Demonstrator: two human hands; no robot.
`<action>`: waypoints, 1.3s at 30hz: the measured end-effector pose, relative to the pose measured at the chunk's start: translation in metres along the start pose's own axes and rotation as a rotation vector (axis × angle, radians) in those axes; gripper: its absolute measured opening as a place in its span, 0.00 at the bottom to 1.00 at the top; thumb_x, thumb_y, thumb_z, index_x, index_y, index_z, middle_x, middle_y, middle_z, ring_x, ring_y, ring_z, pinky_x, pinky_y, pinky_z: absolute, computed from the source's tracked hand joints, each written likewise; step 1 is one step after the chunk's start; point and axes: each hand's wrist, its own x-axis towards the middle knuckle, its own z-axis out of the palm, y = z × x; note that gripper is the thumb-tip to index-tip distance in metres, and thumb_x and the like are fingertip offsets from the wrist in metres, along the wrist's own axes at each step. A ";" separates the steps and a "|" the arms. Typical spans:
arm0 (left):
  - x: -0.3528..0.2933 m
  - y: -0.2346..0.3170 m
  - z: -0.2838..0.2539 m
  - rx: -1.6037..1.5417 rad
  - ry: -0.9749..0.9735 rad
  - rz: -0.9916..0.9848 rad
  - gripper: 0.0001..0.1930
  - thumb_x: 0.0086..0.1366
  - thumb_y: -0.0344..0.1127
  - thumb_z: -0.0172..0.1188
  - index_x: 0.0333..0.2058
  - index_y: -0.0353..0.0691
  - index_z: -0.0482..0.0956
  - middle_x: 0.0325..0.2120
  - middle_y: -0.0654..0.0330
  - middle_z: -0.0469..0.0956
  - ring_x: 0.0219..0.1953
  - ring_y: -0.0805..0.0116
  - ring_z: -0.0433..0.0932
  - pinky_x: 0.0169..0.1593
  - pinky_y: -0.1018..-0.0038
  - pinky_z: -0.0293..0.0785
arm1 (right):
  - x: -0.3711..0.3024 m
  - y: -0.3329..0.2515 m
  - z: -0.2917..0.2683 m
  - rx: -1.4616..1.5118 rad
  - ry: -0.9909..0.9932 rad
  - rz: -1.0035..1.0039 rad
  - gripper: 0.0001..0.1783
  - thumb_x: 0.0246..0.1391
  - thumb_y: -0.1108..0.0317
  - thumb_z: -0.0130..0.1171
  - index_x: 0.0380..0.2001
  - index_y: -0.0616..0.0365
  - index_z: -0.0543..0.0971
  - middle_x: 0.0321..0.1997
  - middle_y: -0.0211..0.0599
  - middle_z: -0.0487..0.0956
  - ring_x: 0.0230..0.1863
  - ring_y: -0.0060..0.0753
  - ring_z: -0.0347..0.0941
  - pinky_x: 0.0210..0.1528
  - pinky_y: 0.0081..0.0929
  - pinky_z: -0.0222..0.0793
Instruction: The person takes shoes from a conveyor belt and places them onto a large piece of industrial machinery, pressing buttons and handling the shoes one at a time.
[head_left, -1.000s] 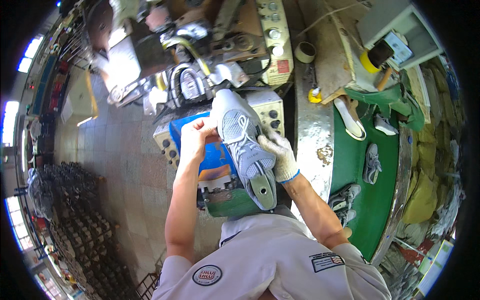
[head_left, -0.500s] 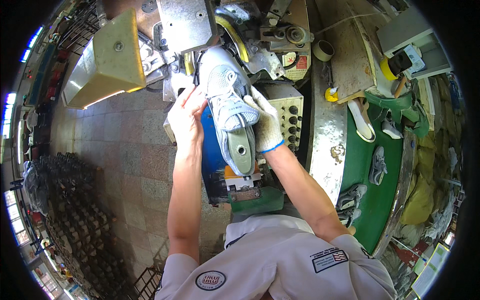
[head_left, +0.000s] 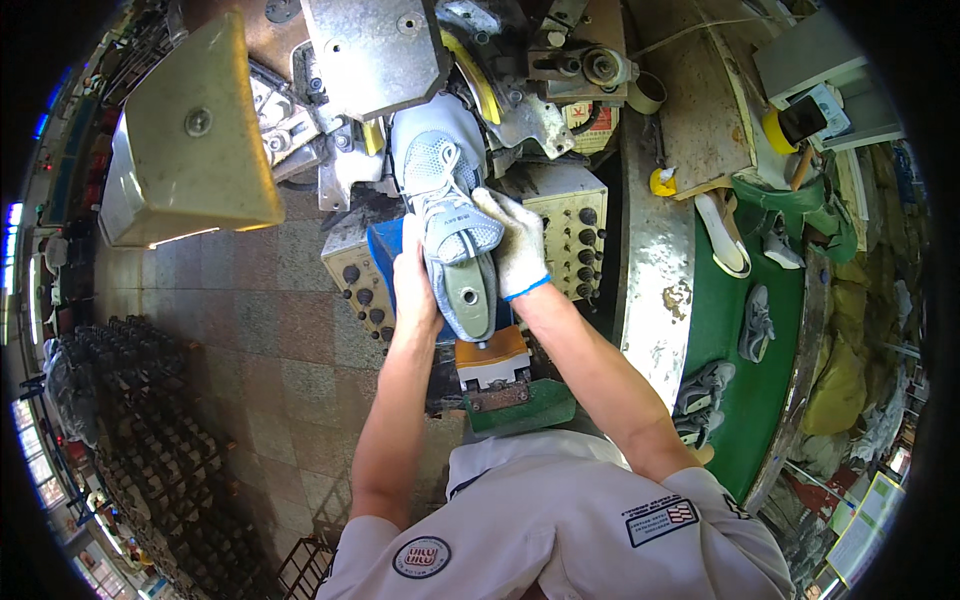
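A light grey-blue lace-up shoe upper (head_left: 440, 190) is stretched over a green shoe last (head_left: 467, 298), whose round hole faces up. The toe end points away from me, under the metal plate (head_left: 375, 55) of a machine and between its yellow-edged jaws (head_left: 470, 75). My bare left hand (head_left: 414, 275) presses along the left side of the heel part, its fingers partly hidden by the shoe. On the other side my right hand (head_left: 515, 240), in a white knit glove with blue trim, grips the upper near the ankle opening. An orange-topped support (head_left: 492, 350) stands below the heel.
Control boxes with dark knobs (head_left: 586, 240) flank the machine's blue part. A large cream cover (head_left: 190, 130) juts out at left. Several shoes (head_left: 757, 322) lie on the green conveyor (head_left: 735, 400) at right. Racks of dark parts (head_left: 160, 440) stand on the tiled floor at left.
My left hand has moved right and closed against the shoe's side. The shoe has shifted slightly left and away from me. The right hand keeps its hold.
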 end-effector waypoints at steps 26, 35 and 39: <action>0.025 -0.019 -0.020 0.117 -0.046 0.159 0.29 0.79 0.54 0.41 0.49 0.32 0.80 0.40 0.58 0.84 0.39 0.71 0.82 0.46 0.72 0.78 | 0.006 0.011 -0.005 -0.527 -0.005 -0.349 0.11 0.64 0.68 0.60 0.42 0.67 0.83 0.35 0.41 0.84 0.32 0.29 0.78 0.37 0.27 0.74; 0.016 -0.016 -0.020 0.222 -0.076 0.206 0.31 0.80 0.55 0.39 0.51 0.30 0.79 0.43 0.58 0.84 0.41 0.72 0.81 0.48 0.73 0.76 | -0.007 0.005 -0.001 -0.723 -0.068 -0.616 0.14 0.67 0.65 0.58 0.42 0.67 0.83 0.37 0.43 0.84 0.35 0.29 0.79 0.39 0.28 0.74; 0.014 -0.008 -0.005 0.115 -0.066 0.178 0.31 0.79 0.56 0.41 0.49 0.32 0.81 0.39 0.60 0.84 0.39 0.72 0.80 0.46 0.73 0.74 | 0.008 0.014 -0.013 -0.371 -0.071 -0.303 0.15 0.68 0.64 0.57 0.45 0.66 0.83 0.38 0.40 0.84 0.37 0.26 0.77 0.43 0.26 0.73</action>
